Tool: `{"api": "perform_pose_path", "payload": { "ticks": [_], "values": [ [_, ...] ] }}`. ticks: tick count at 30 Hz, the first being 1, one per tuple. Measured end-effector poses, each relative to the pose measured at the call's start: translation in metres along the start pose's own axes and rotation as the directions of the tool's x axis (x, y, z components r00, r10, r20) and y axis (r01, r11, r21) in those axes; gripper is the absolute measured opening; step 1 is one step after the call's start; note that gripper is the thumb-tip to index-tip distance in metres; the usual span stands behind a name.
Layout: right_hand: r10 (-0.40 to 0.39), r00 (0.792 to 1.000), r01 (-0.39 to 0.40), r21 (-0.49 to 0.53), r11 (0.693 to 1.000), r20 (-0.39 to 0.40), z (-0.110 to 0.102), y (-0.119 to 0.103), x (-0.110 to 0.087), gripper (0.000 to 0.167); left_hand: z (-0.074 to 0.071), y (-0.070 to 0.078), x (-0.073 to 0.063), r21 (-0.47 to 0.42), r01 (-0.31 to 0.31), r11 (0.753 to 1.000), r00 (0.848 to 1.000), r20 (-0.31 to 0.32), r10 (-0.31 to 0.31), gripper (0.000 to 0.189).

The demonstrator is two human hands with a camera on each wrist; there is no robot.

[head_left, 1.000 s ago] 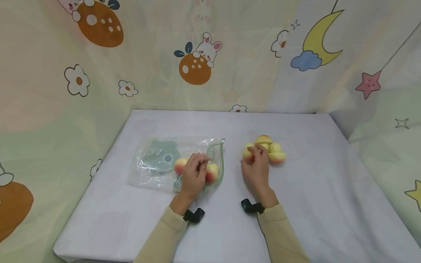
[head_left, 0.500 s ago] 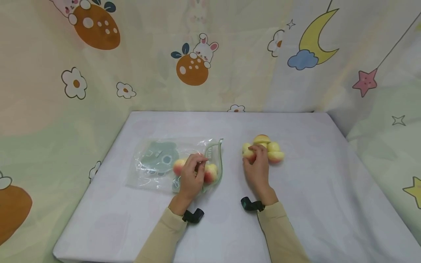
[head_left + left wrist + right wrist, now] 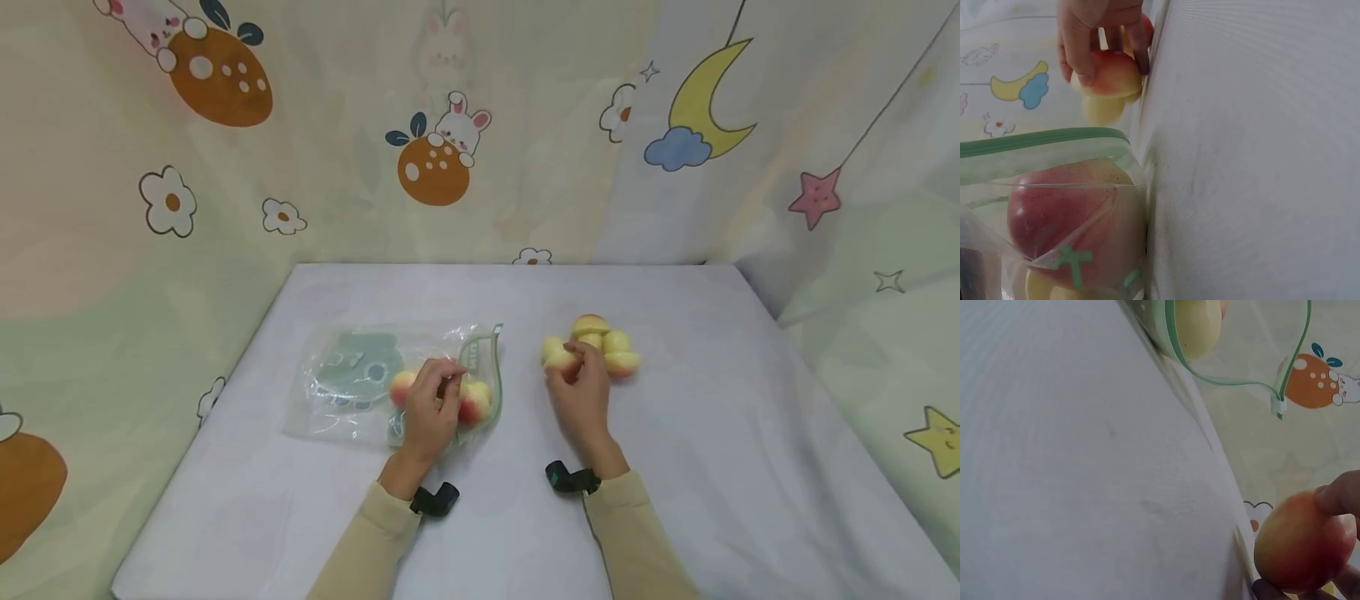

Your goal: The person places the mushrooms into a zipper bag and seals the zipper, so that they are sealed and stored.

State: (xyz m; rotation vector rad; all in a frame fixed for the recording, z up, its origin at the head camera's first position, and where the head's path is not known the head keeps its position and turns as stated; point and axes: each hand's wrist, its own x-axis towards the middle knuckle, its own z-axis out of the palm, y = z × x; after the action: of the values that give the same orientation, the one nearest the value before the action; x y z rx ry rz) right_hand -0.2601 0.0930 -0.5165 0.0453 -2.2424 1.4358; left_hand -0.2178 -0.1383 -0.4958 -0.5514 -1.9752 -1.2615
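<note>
A clear zip bag (image 3: 345, 425) with a green print lies on the table's left side. Inside it are several mushroom-shaped pieces with red-and-yellow caps, one mushroom (image 3: 474, 404) near the green-edged mouth. My left hand (image 3: 431, 412) is at that mouth, thumb and fingers pinching its upper edge and holding it raised. Right of the bag, several more mushrooms (image 3: 622, 362) with pale stems lie in a cluster. My right hand (image 3: 585, 400) grips the leftmost mushroom (image 3: 1304, 544) of the cluster between thumb and fingers. The left wrist view does not show my left hand.
The white-covered table (image 3: 712, 467) carries the bag and the cluster. A printed cloth (image 3: 525, 150) with cartoon figures hangs behind the table and along its sides. A small black camera (image 3: 435, 500) is strapped to each wrist.
The head view has shifted slightly, so the whole scene sits a little lower and further left. Both hands stay in nearly the same places; the right hand's mushroom tilts slightly.
</note>
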Motion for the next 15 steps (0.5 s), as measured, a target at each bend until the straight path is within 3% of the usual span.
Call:
{"api": "perform_pose_path", "payload": {
  "ticks": [2,5,10,15],
  "values": [
    [0.027,0.999,-0.028,0.047,0.998,0.033,0.001,-0.003,-0.004,0.043,-0.001,0.000,-0.001,-0.001,0.006,1.000,1.000,0.009,-0.006,0.015],
    [0.071,0.992,-0.083,0.125,0.989,0.101,-0.002,-0.027,-0.012,0.044,-0.002,0.000,-0.001,0.000,0.017,1.000,1.000,0.016,-0.017,0.013],
    [0.157,0.964,-0.203,0.212,0.956,0.215,-0.006,-0.064,-0.020,0.050,-0.002,-0.001,-0.002,0.003,0.015,1.000,1.000,0.006,-0.015,0.013],
    [0.078,0.969,-0.137,0.247,0.959,0.235,0.001,-0.060,-0.025,0.050,-0.001,-0.001,-0.002,0.004,-0.010,1.000,1.000,-0.002,0.010,0.013]
  ]
}}
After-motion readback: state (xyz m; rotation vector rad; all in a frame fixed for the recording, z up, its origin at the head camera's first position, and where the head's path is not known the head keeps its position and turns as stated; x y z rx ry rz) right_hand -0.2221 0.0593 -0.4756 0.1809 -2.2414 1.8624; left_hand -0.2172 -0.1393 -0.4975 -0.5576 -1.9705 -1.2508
